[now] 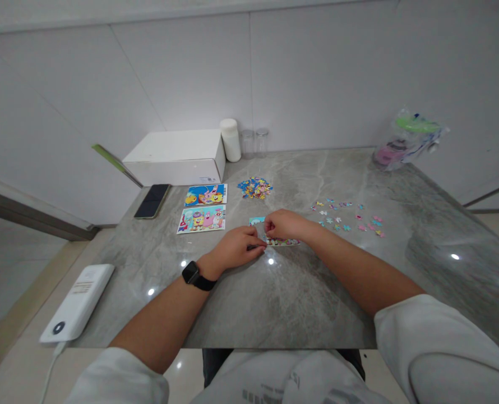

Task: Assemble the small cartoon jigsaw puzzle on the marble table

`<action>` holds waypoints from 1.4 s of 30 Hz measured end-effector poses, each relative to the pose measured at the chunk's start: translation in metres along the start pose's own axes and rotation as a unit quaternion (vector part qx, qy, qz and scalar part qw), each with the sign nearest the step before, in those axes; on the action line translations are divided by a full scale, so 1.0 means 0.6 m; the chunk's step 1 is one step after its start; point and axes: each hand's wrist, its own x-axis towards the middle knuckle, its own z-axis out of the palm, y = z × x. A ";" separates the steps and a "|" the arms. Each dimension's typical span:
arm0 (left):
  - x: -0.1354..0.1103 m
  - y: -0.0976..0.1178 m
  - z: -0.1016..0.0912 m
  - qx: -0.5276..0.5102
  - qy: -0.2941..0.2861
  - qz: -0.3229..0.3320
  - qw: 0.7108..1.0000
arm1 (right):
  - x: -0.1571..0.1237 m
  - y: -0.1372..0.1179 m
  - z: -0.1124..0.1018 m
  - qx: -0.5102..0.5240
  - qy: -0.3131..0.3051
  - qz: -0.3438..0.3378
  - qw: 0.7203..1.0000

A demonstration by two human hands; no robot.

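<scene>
**Items on the grey marble table, seen from above**

- Left hand (236, 247): resting near the middle of the table, a black watch (194, 275) sitting on its wrist. The fingers are pressing together, and the tips are pinching the left end of the puzzle strip (283, 242).
- Right hand (283, 224): lying just behind the strip, touching its far edge. The fingers are curling inward. Whether they are gripping a loose piece cannot be told.
- Puzzle strip: a short assembled row lying flat at the table's centre, between the two hands.
- Heap of puzzle pieces (255, 187): sitting behind the hands, toward the far edge.
- Scattered puzzle pieces (346, 220): spreading out to the right of the right hand.
- Two cartoon picture cards (203, 207): lying one behind the other, left of the hands.
- Phone (152, 201): lying face up beside the cards, nearer the left edge.
- White box (178, 154), white bottle (230, 140) and two glass jars (253, 142): standing along the far edge.
- Plastic bag (407, 140): leaning at the far right corner.
- White power bank (78, 303): overhanging the near left corner.
</scene>
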 end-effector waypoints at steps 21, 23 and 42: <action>-0.001 -0.008 0.001 -0.029 0.026 -0.018 0.999 | -0.033 0.007 -0.055 0.004 0.064 0.006 0.998; 0.000 -0.007 -0.001 -0.036 0.036 -0.021 0.998 | -0.053 0.018 -0.087 0.046 0.120 0.007 0.992; 0.006 0.001 -0.008 -0.040 0.054 -0.039 0.997 | -0.210 0.218 -0.029 0.135 0.244 0.150 0.949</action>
